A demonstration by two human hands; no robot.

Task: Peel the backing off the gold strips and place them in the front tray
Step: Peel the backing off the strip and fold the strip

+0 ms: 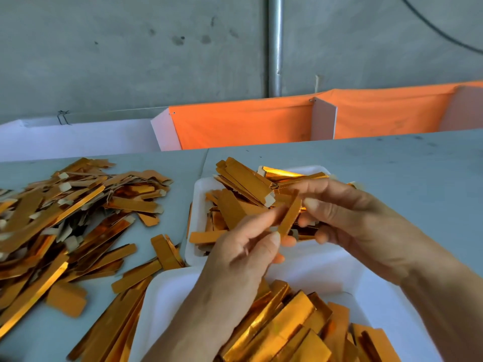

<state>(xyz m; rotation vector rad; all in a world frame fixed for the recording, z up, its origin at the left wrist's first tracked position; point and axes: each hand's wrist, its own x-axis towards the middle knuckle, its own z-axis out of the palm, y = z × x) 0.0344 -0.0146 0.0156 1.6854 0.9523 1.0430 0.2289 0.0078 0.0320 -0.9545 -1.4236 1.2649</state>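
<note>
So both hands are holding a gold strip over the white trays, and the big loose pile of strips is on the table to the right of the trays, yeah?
Not quite: the loose pile lies left of the white trays, as the head view shows. Both the left hand and right hand do hold a gold strip over them.

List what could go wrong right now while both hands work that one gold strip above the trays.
The narrow gold foil strip, pinched between left hand and right hand, may crease or tear while being peeled. It hangs over the far white foam tray, so dropped there it could mix with those strips instead of reaching the near white foam tray.
</note>
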